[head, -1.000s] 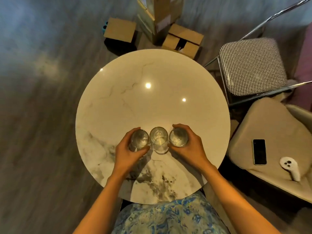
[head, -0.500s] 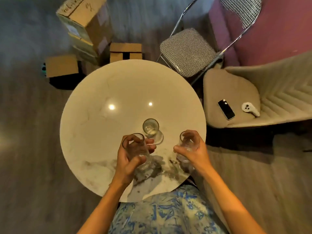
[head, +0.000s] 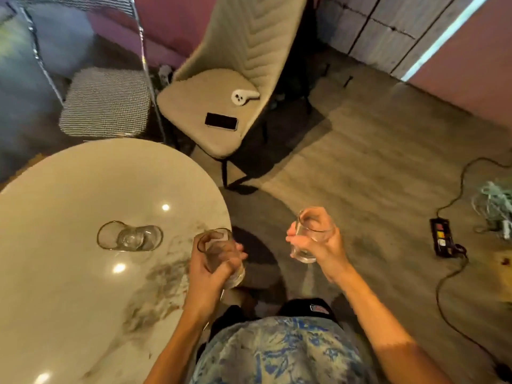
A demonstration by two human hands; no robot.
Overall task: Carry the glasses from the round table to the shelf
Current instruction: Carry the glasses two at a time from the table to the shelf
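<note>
My left hand grips a clear glass just past the right edge of the round marble table. Out over the floor to the right, my right hand holds a second clear glass. A third glass stands alone on the table, left of both hands. No shelf is in view.
A beige chair behind the table carries a phone and a white controller. A checkered chair stands to its left. On the floor at the right lie a power strip and its black cable.
Both hands lifted a glass off the table and swung right, away from it. The view turned right, so the table now lies at the left and the boxes are out of sight.
</note>
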